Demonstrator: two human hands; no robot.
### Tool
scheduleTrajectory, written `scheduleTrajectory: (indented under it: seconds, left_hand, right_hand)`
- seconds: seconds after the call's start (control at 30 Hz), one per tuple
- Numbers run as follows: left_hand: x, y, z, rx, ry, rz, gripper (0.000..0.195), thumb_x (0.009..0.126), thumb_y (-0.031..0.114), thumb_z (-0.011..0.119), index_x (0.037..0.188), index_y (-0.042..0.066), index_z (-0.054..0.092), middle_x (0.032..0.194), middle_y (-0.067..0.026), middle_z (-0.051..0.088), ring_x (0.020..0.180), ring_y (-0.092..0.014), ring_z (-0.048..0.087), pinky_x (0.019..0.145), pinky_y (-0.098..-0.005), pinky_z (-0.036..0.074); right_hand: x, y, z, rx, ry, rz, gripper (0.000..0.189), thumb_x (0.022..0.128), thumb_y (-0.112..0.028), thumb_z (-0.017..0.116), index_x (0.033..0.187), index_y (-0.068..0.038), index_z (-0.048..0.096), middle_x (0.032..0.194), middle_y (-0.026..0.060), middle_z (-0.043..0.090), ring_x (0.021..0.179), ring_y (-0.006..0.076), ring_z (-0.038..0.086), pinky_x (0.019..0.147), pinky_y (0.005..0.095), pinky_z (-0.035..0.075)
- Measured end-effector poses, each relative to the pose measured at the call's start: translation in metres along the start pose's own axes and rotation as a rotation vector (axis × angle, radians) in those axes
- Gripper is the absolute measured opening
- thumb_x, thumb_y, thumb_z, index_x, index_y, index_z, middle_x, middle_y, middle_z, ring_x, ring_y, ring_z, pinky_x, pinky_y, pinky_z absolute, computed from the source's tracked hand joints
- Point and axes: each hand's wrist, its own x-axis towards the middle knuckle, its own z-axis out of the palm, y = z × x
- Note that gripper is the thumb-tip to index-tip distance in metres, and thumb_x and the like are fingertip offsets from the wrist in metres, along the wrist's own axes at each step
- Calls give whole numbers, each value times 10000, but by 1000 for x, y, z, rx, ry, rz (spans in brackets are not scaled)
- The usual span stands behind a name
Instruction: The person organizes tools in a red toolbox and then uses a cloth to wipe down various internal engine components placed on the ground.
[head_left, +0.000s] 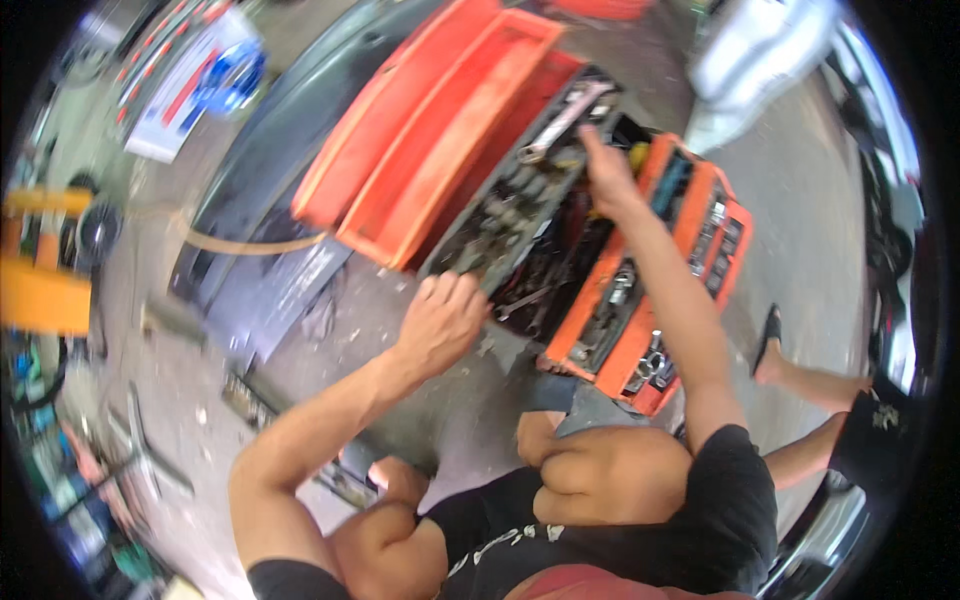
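Note:
A long dark grey tool tray (517, 187) slants over the middle of an open orange-red cantilever toolbox (450, 120). Small metal pieces that look like sockets (517, 199) lie in it, with a large wrench (566, 124) at its far end. My left hand (446, 319) curls its fingers over the tray's near end. Along the far right side, my right hand (611, 176) grips the tray's rim with a digit on top; its other fingers are mostly hidden. Beneath the tray, a combination wrench (525, 301) and other tools lie in the toolbox's dark bottom.
Side trays (637, 292) with sockets and tools fan out right of the toolbox. A dark car body panel (262, 195) lies left. A four-way lug wrench (139, 446) rests on the concrete floor. Another person's leg (810, 382) is at right.

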Motion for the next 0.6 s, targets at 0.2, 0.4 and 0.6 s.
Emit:
scheduleTrajectory:
  seconds: [0.2, 0.4, 0.6]
  left_hand:
    - [-30, 18, -31, -46, 52, 85, 151, 755, 229, 598, 797, 84, 594, 874, -48, 512, 878, -207, 527, 742, -349, 411]
    - [-73, 33, -105, -317, 205, -7, 302, 833, 326, 720, 971, 73, 633, 956, -71, 571, 941, -224, 554, 736, -359, 420]
    - [-120, 43, -150, -590, 517, -938, 611, 866, 217, 759, 1371, 29, 471, 1132, -143, 591, 971, -242, 609, 833, -395, 507]
  right_hand:
    - [-96, -55, 36, 114, -63, 92, 535, 1025, -433, 491, 1292, 25, 565, 1186, 94, 649, 1042, 213, 643, 909, 375, 515]
    - [-133, -104, 91, 172, -185, 28, 512, 1025, -400, 517, 1347, -2, 529, 1256, 83, 635, 1087, 199, 641, 953, 363, 500]
    - [-177, -130, 200, -38, -510, -136, 550, 1010, -425, 527, 1287, 44, 601, 1255, 92, 624, 1111, 145, 586, 1014, 313, 422]
